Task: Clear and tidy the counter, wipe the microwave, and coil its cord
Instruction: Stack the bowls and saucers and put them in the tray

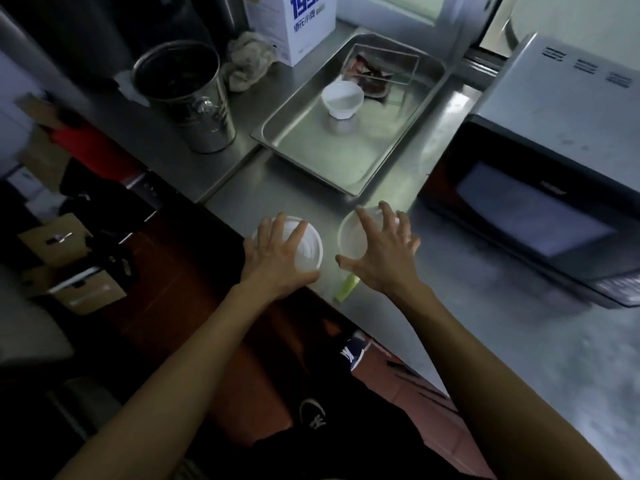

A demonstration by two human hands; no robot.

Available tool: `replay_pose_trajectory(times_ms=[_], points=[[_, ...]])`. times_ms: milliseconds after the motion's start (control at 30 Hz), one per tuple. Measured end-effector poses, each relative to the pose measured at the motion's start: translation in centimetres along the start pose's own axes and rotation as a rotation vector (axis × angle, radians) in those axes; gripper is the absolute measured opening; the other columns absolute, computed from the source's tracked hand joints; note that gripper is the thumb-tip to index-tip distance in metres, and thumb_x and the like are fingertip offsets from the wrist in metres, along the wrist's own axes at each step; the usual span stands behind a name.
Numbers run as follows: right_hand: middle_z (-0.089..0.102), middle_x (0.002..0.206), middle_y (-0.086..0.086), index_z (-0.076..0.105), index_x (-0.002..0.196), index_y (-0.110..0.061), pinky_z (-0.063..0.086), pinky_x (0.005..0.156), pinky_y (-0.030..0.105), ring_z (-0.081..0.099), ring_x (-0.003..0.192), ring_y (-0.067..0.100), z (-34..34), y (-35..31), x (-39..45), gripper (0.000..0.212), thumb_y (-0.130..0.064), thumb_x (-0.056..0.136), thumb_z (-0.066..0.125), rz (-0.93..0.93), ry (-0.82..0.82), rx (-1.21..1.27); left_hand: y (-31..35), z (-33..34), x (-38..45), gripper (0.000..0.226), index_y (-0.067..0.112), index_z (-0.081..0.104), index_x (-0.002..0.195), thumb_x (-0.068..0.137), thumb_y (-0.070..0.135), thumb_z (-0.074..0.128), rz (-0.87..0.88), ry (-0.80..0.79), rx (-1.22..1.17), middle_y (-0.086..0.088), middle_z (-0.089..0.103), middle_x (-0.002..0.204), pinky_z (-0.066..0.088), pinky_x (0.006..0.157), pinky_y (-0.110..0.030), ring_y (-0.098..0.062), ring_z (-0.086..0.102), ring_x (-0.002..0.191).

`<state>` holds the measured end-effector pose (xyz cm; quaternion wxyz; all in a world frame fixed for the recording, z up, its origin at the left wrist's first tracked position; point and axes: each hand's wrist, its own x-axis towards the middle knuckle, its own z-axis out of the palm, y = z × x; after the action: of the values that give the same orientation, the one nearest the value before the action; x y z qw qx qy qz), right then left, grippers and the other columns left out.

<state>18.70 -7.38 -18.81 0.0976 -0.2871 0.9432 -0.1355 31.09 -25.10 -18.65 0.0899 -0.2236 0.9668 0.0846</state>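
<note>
Counter (485,341), steel, lower centre of frame: left hand (277,261) lies on a lidded tub (308,251) at the near edge with fingers curled round its rim, and right hand (384,254) is spread, fingers straight, over a second tub (349,233) just beside it. Tray (346,157) at upper centre holds a white bowl (342,98); steel pot (187,98) and rag (247,60) at upper left; microwave (540,188) at right.
</note>
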Motion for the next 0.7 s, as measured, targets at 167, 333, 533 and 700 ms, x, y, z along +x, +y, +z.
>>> replay_pose_trajectory(times_ms=[167, 333, 533, 700], points=[[0.008, 0.161, 0.002, 0.018, 0.150, -0.044, 0.022, 0.108, 0.067, 0.008, 0.145, 0.040, -1.0, 0.0, 5.6, 0.103, -0.076, 0.065, 0.066, 0.022, 0.004, 0.055, -1.2, -1.9, 5.3, 0.109, 0.039, 0.003, 0.155, 0.070, 0.078, 0.060, -0.002, -0.016, 0.026, -0.006, -0.003, 0.163, 0.017, 0.115, -0.059, -0.034, -0.002, 0.149], [0.010, 0.161, 0.003, 0.018, 0.151, -0.043, 0.024, 0.107, 0.066, 0.010, 0.145, 0.039, -1.8, 0.3, 9.3, 0.105, -0.075, 0.063, 0.068, 0.021, 0.017, 0.053, -1.6, -3.3, 9.3, 0.111, 0.041, 0.004, 0.155, 0.068, 0.079, 0.060, -0.017, 0.011, 0.004, -0.003, -0.004, 0.164, 0.017, 0.114, -0.060, -0.032, -0.003, 0.150], [0.009, 0.162, 0.003, 0.019, 0.151, -0.042, 0.022, 0.108, 0.066, 0.009, 0.145, 0.039, -2.0, 0.0, 13.6, 0.104, -0.073, 0.065, 0.069, 0.023, 0.029, 0.050, -2.1, -4.5, 14.6, 0.110, 0.038, 0.013, 0.153, 0.063, 0.077, 0.063, 0.006, 0.015, 0.022, -0.003, 0.003, 0.161, 0.019, 0.113, -0.061, -0.033, 0.003, 0.148], [0.009, 0.162, 0.002, 0.019, 0.150, -0.043, 0.023, 0.108, 0.066, 0.010, 0.145, 0.039, -1.6, -0.6, 17.2, 0.102, -0.073, 0.065, 0.066, 0.073, 0.053, 0.034, -3.5, -5.4, 19.9, 0.105, 0.037, 0.023, 0.150, 0.062, 0.076, 0.065, 0.038, 0.060, -0.019, -0.003, 0.010, 0.159, 0.022, 0.109, -0.060, -0.032, 0.007, 0.146]])
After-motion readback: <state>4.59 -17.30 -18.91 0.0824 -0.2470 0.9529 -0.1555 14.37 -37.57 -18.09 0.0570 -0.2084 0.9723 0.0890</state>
